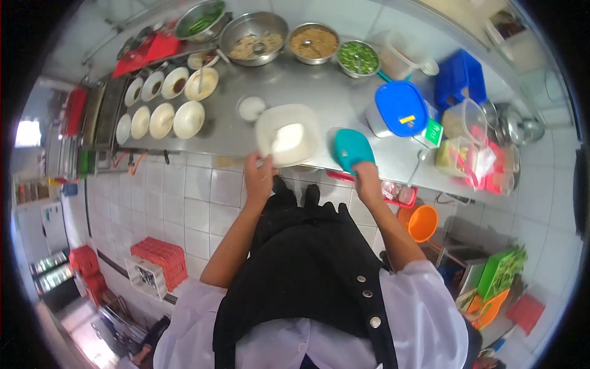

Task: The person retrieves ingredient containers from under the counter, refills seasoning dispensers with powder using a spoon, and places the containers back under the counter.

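Observation:
On the steel counter's front edge stands a white square container (pixel 268 136) with white powder (pixel 288 136) inside. My left hand (pixel 259 174) is closed on its near left rim. My right hand (pixel 367 174) grips the near edge of a teal lid (pixel 353 147), held to the right of the container. A small round dish of white powder (pixel 251 108) sits behind the container on its left. Behind the lid to the right is a tub with a blue lid (pixel 401 109).
White bowls (pixel 188 119) stand in two rows at the left of the steel counter (pixel 227 142). Metal bowls of food (pixel 314 43) line the back. Several clear tubs (pixel 455 154) and a blue basket (pixel 460 80) are at the right. An orange bucket (pixel 422 223) is below.

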{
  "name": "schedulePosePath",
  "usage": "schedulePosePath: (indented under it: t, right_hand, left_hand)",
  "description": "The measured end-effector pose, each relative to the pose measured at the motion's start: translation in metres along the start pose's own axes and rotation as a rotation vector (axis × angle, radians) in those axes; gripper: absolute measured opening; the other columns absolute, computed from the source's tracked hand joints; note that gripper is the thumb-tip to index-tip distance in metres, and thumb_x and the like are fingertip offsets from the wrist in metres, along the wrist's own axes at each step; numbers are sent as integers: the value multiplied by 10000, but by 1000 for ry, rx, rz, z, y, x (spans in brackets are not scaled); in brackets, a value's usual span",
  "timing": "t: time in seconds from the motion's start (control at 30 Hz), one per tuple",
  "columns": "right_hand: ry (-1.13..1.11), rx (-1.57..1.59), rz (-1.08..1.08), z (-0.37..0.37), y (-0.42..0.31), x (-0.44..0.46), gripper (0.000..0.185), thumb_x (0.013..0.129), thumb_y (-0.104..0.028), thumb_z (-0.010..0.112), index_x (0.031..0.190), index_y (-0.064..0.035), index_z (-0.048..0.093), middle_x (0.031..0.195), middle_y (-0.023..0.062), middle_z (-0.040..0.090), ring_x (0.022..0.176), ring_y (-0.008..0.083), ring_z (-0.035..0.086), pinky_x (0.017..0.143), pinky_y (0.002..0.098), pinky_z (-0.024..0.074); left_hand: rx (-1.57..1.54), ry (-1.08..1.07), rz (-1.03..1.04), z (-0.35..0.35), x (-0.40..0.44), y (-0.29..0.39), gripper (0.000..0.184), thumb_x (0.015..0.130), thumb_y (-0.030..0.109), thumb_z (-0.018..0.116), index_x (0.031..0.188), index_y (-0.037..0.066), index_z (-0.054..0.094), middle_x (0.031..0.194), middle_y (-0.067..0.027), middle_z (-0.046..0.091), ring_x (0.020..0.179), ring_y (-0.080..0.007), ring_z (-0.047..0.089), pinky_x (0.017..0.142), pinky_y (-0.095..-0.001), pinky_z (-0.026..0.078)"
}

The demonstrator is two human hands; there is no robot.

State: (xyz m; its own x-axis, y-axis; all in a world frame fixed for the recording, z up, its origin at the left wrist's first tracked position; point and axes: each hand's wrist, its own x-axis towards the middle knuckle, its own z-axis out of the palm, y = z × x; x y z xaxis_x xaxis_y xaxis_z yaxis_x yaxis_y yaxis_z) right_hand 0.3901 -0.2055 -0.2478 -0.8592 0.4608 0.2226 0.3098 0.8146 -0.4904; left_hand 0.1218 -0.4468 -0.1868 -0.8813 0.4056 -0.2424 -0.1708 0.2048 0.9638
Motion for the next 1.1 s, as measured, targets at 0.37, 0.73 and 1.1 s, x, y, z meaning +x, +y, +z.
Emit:
schedulePosePath:
  t: [0.37,0.73,1.1]
  right_hand:
    - [-18,-124,-312,-39,-173,117,516,939,-221,827,1423,-81,716,1223,142,664,1092,347,631,958,476,514]
    - [388,25,368,19,-95,149,497,1115,-217,587,1571,-26,529,1425,285,618,1359,455,575,1177,525,426]
    - [125,167,556,-4,-81,172,391,1148,-290,520,1311,37,659,1213,340,691,1134,509,665,986,557,504]
  left_hand:
    - [268,-140,302,28,61,35,515,1073,454,690,1322,6,642,1214,-246,687,1129,-360,698,932,-467,563]
    - [470,-223,292,43,78,58,486,1099,506,615,1069,22,585,853,-249,723,861,-526,706,768,-576,548]
    - [720,-358,143,53,116,84,698,1126,653,434,1149,8,699,989,-251,789,924,-465,774,920,-561,586]
